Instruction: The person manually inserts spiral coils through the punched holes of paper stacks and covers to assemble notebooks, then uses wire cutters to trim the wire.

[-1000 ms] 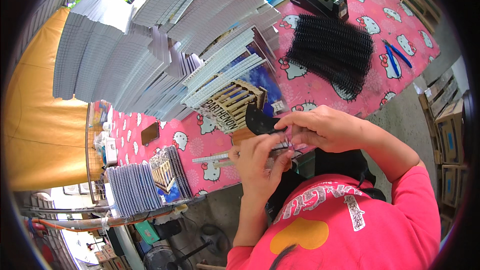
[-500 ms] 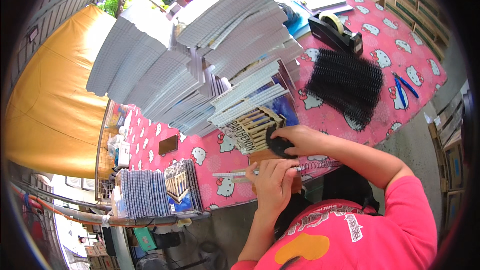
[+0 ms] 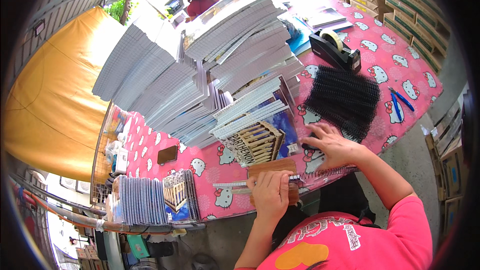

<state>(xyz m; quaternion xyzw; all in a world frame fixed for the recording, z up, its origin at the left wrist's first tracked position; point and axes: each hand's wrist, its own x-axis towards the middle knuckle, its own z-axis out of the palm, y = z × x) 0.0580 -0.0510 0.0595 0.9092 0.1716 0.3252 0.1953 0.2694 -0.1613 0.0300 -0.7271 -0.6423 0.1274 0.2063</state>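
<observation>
At the table's near edge, my left hand (image 3: 271, 190) is closed around a thin notebook (image 3: 227, 185) seen edge-on, pressed against a brown wooden block (image 3: 272, 167). A dark spiral coil (image 3: 330, 172) runs out from the notebook's right end. My right hand (image 3: 334, 145) curls over a dark rounded object (image 3: 311, 142), mostly covered by the fingers, so its kind is unclear. Just beyond the hands lies a stack of notebooks with a temple picture on the cover (image 3: 262, 142).
Tall stacks of punched pages (image 3: 155, 77) stand behind. Black coils (image 3: 342, 102), a tape dispenser (image 3: 336, 50) and blue pliers (image 3: 400, 104) lie right. Bound notebooks (image 3: 142, 202) and a phone (image 3: 167, 154) are left. Another person (image 3: 200, 2) is at the far side.
My right hand has moved right with the dark object, from the temple-cover notebook to the pink tablecloth. The left hand keeps its grip on the notebook. The view has shifted slightly.
</observation>
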